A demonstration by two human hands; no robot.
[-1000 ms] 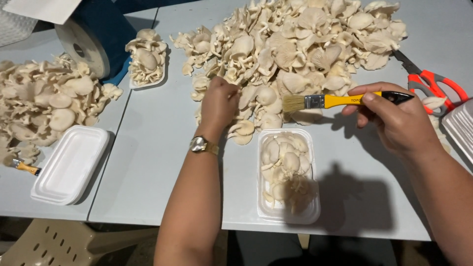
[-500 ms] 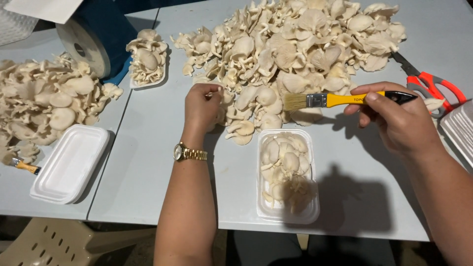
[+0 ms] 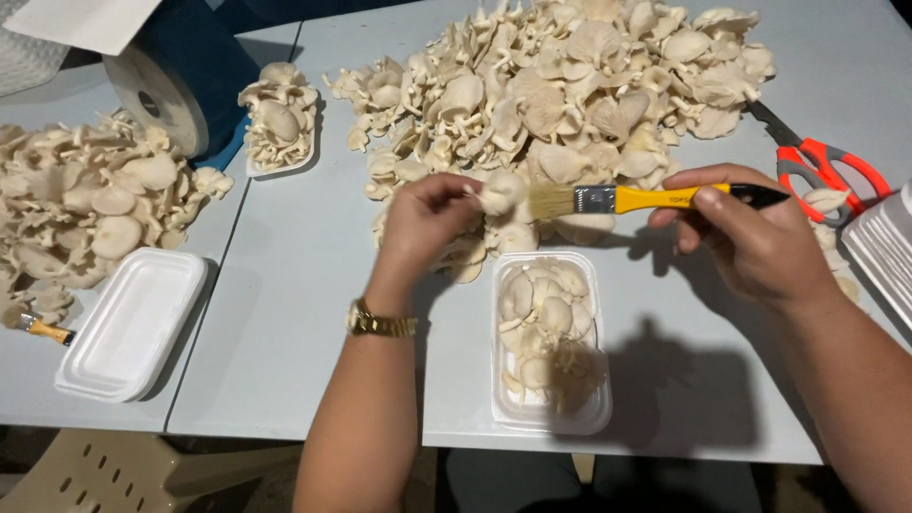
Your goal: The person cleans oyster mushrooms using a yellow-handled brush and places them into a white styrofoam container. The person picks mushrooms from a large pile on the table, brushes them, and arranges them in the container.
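My left hand [image 3: 427,217] holds a pale oyster mushroom [image 3: 501,191] lifted above the table. My right hand [image 3: 750,237] grips a yellow-handled paintbrush [image 3: 635,199], and its bristles touch the mushroom. Just below lies a white foam tray [image 3: 598,410] partly filled with mushrooms. A large heap of oyster mushrooms [image 3: 560,85] covers the grey table [image 3: 294,313] behind both hands.
Red-handled scissors [image 3: 819,163] lie at the right, next to a stack of white trays [image 3: 885,249]. An empty foam tray [image 3: 128,323], a second mushroom heap [image 3: 85,204], a small filled tray [image 3: 280,123] and a blue roll [image 3: 166,81] are at the left. A plastic chair [image 3: 114,475] stands below.
My left hand picked a mushroom out of the heap and lifted it to the brush. My right hand kept the brush at nearly the same place.
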